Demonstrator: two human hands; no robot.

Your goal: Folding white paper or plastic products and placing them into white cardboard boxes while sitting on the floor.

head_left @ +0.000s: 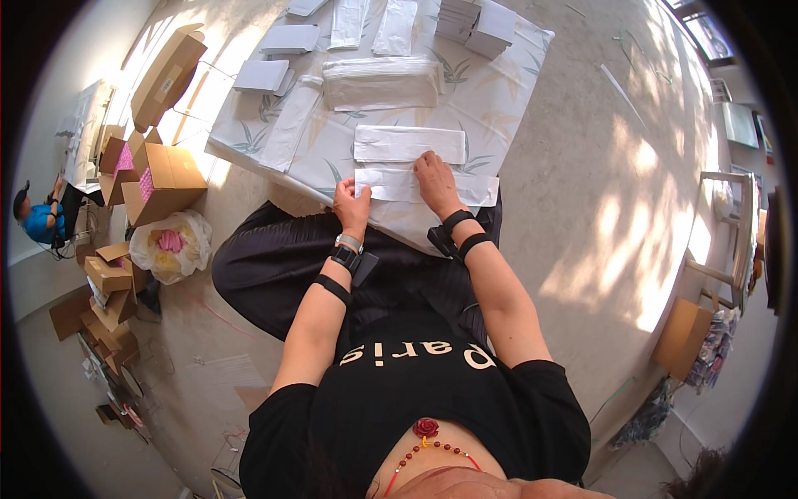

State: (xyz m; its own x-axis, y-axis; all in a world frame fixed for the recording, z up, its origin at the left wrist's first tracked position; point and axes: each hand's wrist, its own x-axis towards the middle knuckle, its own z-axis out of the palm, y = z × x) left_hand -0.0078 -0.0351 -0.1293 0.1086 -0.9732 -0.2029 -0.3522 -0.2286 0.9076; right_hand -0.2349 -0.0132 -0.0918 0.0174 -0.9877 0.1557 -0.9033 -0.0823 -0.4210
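A long white folded paper strip [391,185] lies along the near edge of the table in front of me. My left hand [352,205] is closed at its left end, with thumb and fingers pinching the paper. My right hand [437,180] rests across the middle of the same strip, fingers stretched forward and slightly bent, holding nothing. Its fingertips reach the lower edge of a second white folded piece [407,144], which lies just beyond the strip. Farther back sits a stack of flat white paper pieces [382,83], apart from both hands.
The table has a leaf-patterned cloth [507,91]. Another white strip [293,125] lies slanted at left, near small white stacks [263,76]. White boxes [490,29] stand at the back right. Cardboard cartons [170,179] and a plastic bag [172,247] are on the floor at left; a person [40,218] is beyond.
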